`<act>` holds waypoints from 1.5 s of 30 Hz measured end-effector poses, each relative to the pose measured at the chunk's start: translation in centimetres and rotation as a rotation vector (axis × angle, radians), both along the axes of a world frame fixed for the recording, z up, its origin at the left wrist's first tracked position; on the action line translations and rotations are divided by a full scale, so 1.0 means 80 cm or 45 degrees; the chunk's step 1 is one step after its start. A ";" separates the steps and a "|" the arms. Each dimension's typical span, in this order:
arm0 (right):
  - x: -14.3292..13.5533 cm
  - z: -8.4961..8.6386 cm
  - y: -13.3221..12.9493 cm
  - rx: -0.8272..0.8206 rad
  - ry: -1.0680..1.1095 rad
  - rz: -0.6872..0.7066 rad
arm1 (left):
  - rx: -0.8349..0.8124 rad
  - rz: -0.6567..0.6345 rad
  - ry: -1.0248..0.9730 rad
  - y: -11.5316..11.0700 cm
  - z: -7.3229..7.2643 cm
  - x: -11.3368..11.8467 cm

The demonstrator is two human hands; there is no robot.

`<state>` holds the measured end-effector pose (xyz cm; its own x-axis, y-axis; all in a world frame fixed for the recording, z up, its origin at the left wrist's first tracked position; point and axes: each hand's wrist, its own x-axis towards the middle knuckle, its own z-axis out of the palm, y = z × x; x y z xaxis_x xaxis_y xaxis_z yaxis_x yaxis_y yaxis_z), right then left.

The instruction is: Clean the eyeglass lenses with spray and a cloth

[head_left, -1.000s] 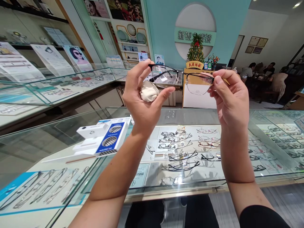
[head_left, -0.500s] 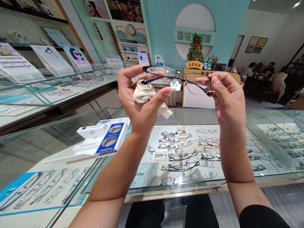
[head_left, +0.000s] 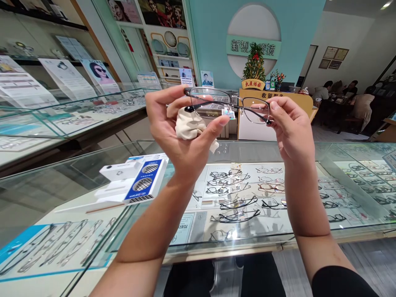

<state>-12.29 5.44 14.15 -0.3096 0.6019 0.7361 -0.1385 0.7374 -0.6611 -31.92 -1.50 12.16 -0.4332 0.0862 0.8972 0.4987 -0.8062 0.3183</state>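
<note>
A pair of dark-framed eyeglasses (head_left: pixel 235 103) is held up level above the glass counter, its temples folded behind the lenses. My right hand (head_left: pixel 292 130) pinches the frame's right end between thumb and fingers. At the other end, my left hand (head_left: pixel 182 132) has its fingers curled behind the left lens and its thumb stretched below it. A crumpled cream cloth (head_left: pixel 189 125) sits in the left palm, with a corner hanging out under the thumb. A small shiny sticker (head_left: pixel 229 113) shows near the middle of the glasses.
Below the hands runs a glass display case (head_left: pixel 272 236) with several rows of eyeglasses inside. A blue and white box (head_left: pixel 144 181) stands on the left. Further back are another display counter (head_left: pixel 130 105), a yellow-topped service desk (head_left: pixel 298 103) and people seated at a table (head_left: pixel 340 99).
Both hands and the eyeglasses have shifted slightly; the right hand has moved a little left and the left hand has turned a bit. The cloth's hanging corner shows less.
</note>
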 end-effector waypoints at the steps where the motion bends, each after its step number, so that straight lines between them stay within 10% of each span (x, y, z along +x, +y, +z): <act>1: -0.001 0.000 0.001 -0.013 -0.007 -0.003 | 0.001 -0.019 -0.008 -0.002 0.001 0.001; 8: -0.001 0.005 -0.016 -0.004 0.008 -0.050 | -0.109 -0.380 -0.205 -0.007 0.010 0.003; 19: -0.014 0.005 -0.036 0.439 -0.215 -0.129 | -1.005 -1.327 -0.368 -0.001 0.013 -0.013; 27: -0.015 0.010 -0.043 0.428 -0.253 -0.168 | -0.967 -0.833 0.047 0.031 -0.010 -0.032; 38: -0.004 0.008 -0.046 0.429 -0.122 -0.286 | -1.243 -1.231 0.171 0.012 0.007 -0.024; 45: 0.040 0.035 -0.062 0.362 -0.329 -0.412 | -1.043 -0.502 0.392 0.009 0.009 -0.058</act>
